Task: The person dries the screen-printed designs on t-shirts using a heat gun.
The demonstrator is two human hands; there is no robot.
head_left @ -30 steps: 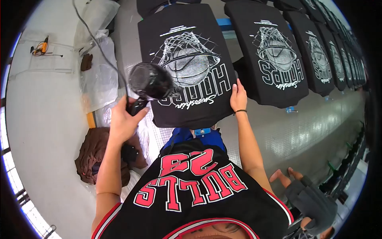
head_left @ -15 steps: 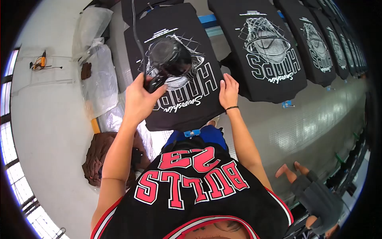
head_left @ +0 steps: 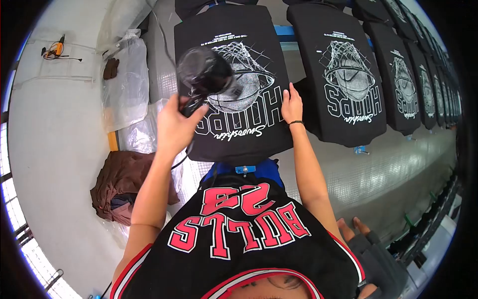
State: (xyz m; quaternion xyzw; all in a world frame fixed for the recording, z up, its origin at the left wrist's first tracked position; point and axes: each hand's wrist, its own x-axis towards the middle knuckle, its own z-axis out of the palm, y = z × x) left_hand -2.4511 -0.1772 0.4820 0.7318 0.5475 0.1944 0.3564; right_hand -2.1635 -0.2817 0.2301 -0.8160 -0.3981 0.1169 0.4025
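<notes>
My left hand (head_left: 175,124) is closed around the handle of a black hair dryer (head_left: 205,71), which is a little blurred. The dryer hovers over a black T-shirt (head_left: 229,142) stretched on a flat board, covering part of its white print of a basketball, a hoop and lettering. A power cord (head_left: 167,47) runs along the left side of the shirt. My right hand (head_left: 293,103) lies against the shirt's right edge with fingers stretched out, holding nothing. Below the shirt's hem shows a blue clamp (head_left: 245,170).
More printed black shirts (head_left: 348,74) on boards line up to the right. A brown cloth bundle (head_left: 122,187) and clear plastic sheeting (head_left: 127,84) are on the left. An orange tool (head_left: 59,49) lies farther left. Another person (head_left: 376,256) is at lower right.
The hair dryer has swung, uncovering more of the print's ball and hoop. My view has shifted, and the other person now appears lower in it. My right hand stays at the shirt's edge.
</notes>
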